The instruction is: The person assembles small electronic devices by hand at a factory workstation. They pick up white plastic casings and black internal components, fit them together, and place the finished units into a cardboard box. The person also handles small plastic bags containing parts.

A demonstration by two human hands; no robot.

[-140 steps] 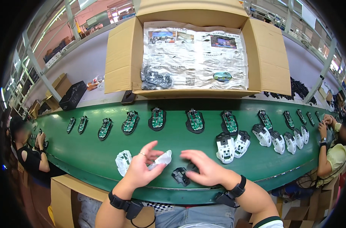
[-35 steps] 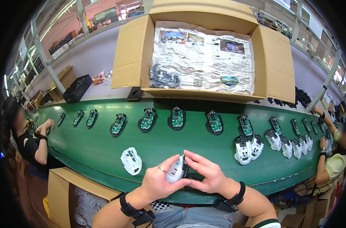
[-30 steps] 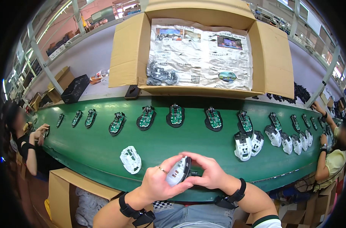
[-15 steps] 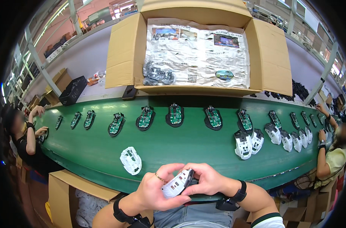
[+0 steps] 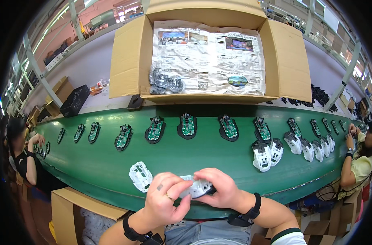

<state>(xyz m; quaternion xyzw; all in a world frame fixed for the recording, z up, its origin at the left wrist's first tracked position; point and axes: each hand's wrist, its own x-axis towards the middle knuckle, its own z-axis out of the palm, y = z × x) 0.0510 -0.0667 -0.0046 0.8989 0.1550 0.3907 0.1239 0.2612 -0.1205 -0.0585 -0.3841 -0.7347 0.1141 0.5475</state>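
Note:
My right hand (image 5: 222, 187) grips a white mouse shell (image 5: 200, 188) with a dark edge, low over the near side of the green belt. The shell's ribbed inner side faces up toward me. Closed at the shell's left end is my left hand (image 5: 166, 199), with a ring on one finger; its bent fingers and thumb cover that end. Just beyond the left hand, a loose white mouse shell (image 5: 140, 177) lies on the belt. To the right, a white mouse top with dark parts (image 5: 261, 156) leans against another (image 5: 276, 150).
A row of mouse bases with green circuit boards (image 5: 188, 125) runs along the green belt (image 5: 92, 163). Behind it stands an open carton (image 5: 291, 69) lined with newspaper. Co-workers sit at left (image 5: 22, 151) and right (image 5: 359, 151). An open carton (image 5: 63, 216) stands lower left.
The held shell has been turned so that its inside shows. My left hand has shifted left and its fingers have curled. The co-workers' arms have moved, and the view has shifted slightly.

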